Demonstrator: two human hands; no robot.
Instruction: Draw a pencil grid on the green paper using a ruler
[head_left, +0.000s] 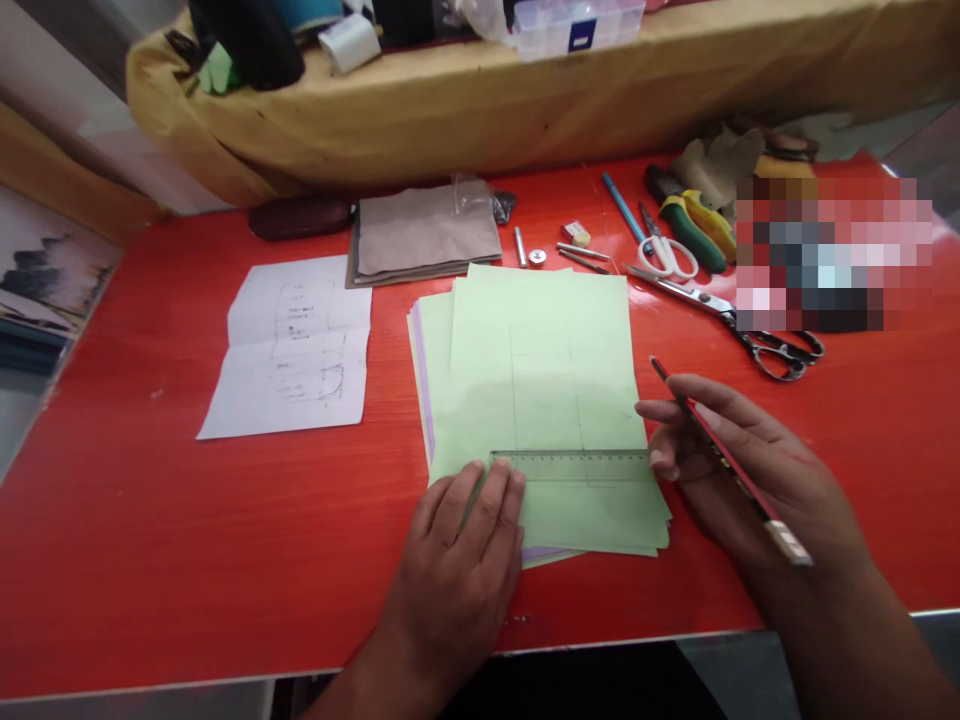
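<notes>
Green paper sheets [547,370] beneath splayed left hand [450,570]

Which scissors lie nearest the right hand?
The large steel shears with black looped handles, closer to the right hand than the small white-handled scissors lying farther up the table.

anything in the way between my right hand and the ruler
Nothing visible is in the way: the right hand, holding the pencil, sits at the end of the ruler, with only green paper beneath.
</notes>
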